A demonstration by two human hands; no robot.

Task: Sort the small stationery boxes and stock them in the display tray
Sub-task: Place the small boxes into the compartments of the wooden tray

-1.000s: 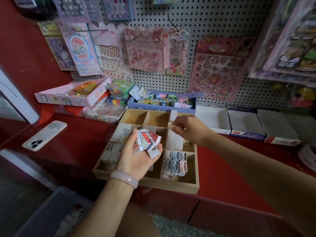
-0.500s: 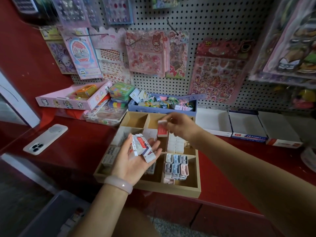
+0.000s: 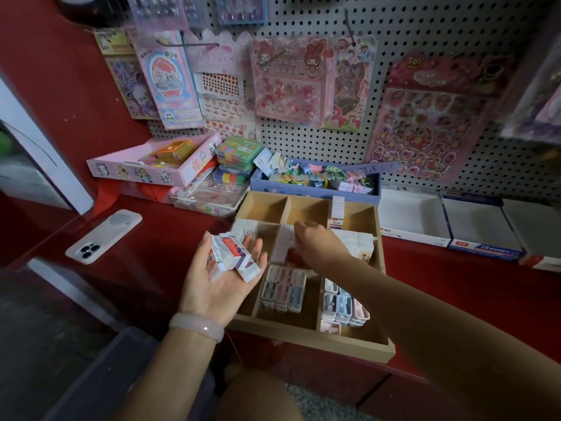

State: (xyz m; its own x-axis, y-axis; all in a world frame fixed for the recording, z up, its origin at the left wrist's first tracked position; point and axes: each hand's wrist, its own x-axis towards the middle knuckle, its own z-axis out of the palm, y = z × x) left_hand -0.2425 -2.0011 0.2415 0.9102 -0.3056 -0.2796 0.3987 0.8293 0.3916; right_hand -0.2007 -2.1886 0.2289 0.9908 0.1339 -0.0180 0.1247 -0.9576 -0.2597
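Nearest to me, my left hand is lying palm up with fingers loosely spread, cradling a small pile of red-and-white stationery boxes; a pink bangle is circling that wrist. Just beyond, my right hand is reaching down into the wooden display tray, its fingertips closing on a red box in a middle compartment. I am seeing rows of grey and pink boxes standing in the tray's near compartments, white boxes filling a right one, and the two far-left compartments showing bare wood. The tray is sitting on a red counter, with a white phone lying face down well to the left. Farther back, a blue box is holding jumbled trinkets, a pink carton is tilting beside it, and sticker sheets are hanging on the pegboard.
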